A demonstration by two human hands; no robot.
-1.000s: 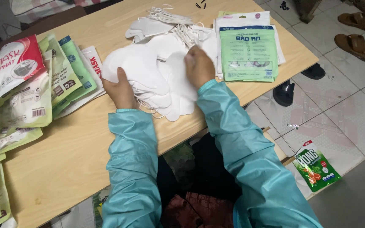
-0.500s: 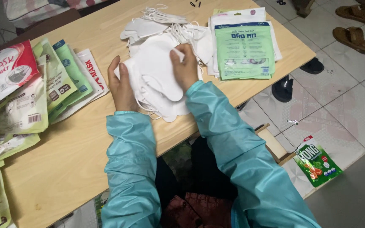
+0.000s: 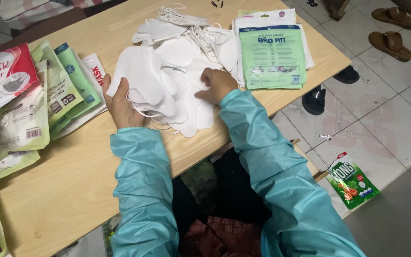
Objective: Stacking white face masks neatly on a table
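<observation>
the left hand (image 3: 120,102) now lifts a bunch of white masks (image 3: 143,83) off the table (image 3: 72,181), fingers closed around them. the right hand (image 3: 217,85) has moved down and presses flat on the loose masks (image 3: 193,107).

Wooden worktop (image 3: 72,190), viewed from above. Pile of white face masks (image 3: 181,52) at its middle. Left hand (image 3: 120,102) grips a stack of masks (image 3: 141,81) at the pile's left edge, tilted up off the wood. Right hand (image 3: 217,84) rests curled on a flat mask (image 3: 198,112) at the pile's near side. Green mask packet (image 3: 272,57) lies just right of the pile; red and green packets (image 3: 29,95) fan out left of it. Sandals (image 3: 391,38) on the tiled floor (image 3: 391,119), beyond the green packet.
</observation>
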